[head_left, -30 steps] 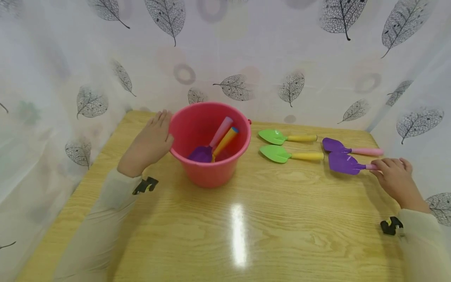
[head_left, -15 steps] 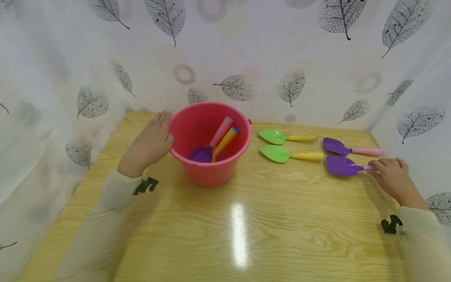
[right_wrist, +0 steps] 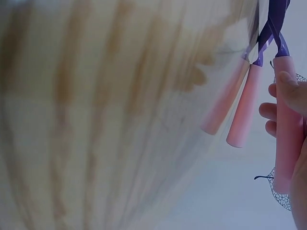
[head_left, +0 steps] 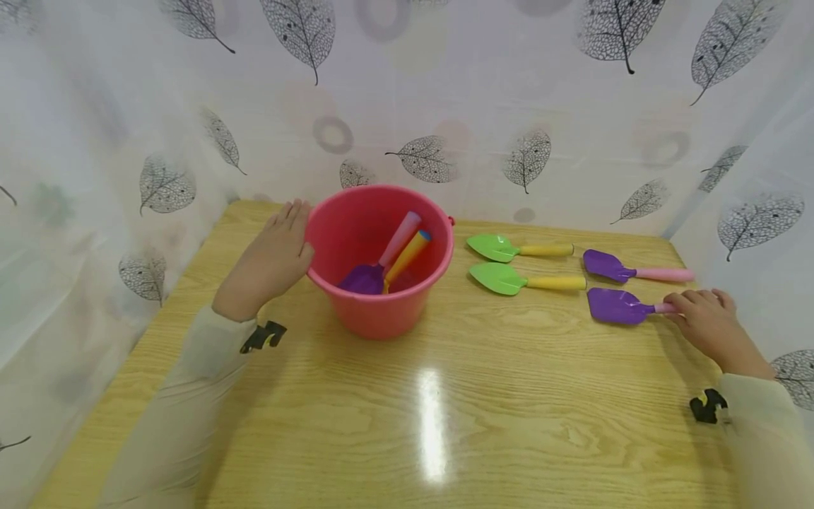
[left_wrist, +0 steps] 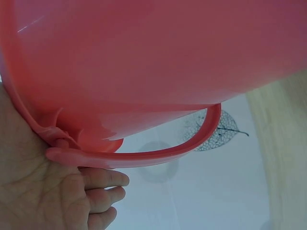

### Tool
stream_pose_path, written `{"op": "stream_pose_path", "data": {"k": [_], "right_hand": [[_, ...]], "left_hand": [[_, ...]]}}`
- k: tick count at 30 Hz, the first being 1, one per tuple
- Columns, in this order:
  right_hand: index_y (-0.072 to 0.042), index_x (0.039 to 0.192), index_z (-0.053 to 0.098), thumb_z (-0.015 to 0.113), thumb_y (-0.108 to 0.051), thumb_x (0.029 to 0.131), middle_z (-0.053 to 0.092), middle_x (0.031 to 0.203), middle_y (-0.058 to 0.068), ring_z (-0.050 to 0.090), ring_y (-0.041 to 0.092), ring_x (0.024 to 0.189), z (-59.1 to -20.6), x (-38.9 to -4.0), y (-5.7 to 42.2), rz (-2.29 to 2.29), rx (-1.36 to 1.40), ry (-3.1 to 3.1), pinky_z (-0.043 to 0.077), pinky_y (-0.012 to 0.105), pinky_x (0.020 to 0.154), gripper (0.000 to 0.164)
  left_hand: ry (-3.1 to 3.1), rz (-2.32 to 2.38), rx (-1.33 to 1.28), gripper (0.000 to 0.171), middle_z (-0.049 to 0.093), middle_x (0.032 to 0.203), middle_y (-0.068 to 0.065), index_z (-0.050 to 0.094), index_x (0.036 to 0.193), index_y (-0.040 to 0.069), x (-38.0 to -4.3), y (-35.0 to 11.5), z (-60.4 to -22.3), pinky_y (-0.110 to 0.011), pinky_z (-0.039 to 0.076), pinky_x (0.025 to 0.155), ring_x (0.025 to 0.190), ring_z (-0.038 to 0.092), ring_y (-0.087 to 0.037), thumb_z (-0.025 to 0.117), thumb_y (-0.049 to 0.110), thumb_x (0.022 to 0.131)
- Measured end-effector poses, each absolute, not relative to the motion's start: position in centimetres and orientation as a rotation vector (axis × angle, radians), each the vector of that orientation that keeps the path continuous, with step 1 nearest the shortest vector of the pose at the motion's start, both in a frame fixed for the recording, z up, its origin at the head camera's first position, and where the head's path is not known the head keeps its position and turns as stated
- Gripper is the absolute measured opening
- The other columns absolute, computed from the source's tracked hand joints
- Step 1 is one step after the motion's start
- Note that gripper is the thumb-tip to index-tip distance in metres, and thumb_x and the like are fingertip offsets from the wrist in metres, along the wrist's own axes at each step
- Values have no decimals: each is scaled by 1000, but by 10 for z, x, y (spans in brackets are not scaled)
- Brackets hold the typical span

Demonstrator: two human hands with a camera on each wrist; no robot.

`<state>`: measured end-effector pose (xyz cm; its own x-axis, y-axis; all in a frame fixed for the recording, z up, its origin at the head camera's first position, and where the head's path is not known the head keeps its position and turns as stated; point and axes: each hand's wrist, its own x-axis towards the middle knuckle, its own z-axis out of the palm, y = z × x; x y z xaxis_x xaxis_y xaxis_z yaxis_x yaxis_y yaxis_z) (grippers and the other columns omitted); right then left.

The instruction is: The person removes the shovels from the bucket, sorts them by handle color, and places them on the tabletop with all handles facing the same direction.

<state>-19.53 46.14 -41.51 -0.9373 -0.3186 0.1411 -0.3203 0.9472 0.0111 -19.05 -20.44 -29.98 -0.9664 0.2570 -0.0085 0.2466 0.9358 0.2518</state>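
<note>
A red bucket (head_left: 383, 317) stands left of the middle of the table. My left hand (head_left: 266, 263) rests on its left rim with straight fingers; the left wrist view shows the palm by the bucket's handle (left_wrist: 163, 157). On the right, my right hand (head_left: 714, 329) grips the pink handle of a purple toy shovel (head_left: 617, 306). Fingers and thumb wrap around that handle (right_wrist: 288, 139) in the right wrist view. Just behind lies a matching purple shovel (head_left: 605, 265), apart from the held one. Inside the bucket lean a purple shovel with a pink handle (head_left: 399, 237) and an orange-yellow handle (head_left: 408, 260).
Two green trowels with yellow handles, the back one (head_left: 494, 246) and the front one (head_left: 499, 278), lie between the bucket and the purple shovels. A leaf-patterned white curtain (head_left: 458, 92) borders the wood-grain table (head_left: 509, 424) at the back and sides.
My right hand has drawn the held shovel a little toward me and left, so a gap now shows between it and the other purple shovel. The left hand and bucket have stayed put.
</note>
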Motion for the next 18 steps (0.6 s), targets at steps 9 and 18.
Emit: {"op": "stream_pose_path", "data": {"k": [9, 18], "right_hand": [[-7, 97, 59, 60, -11, 89, 63, 94, 23, 51, 45, 91, -417, -200, 463, 10, 502, -2979, 23, 64, 90, 9], [-7, 97, 63, 58, -23, 91, 64, 89, 21, 53, 44, 87, -417, -203, 465, 6, 499, -2991, 23, 65, 87, 18]], "left_hand": [[3050, 394, 391, 63, 7, 154, -29, 7, 147, -9, -189, -203, -299, -52, 8, 119, 144, 4, -43, 31, 19, 96], [3047, 400, 385, 63, 6, 155, -28, 6, 147, -9, -188, -203, -299, -52, 7, 119, 145, 3, -42, 29, 19, 96]]}}
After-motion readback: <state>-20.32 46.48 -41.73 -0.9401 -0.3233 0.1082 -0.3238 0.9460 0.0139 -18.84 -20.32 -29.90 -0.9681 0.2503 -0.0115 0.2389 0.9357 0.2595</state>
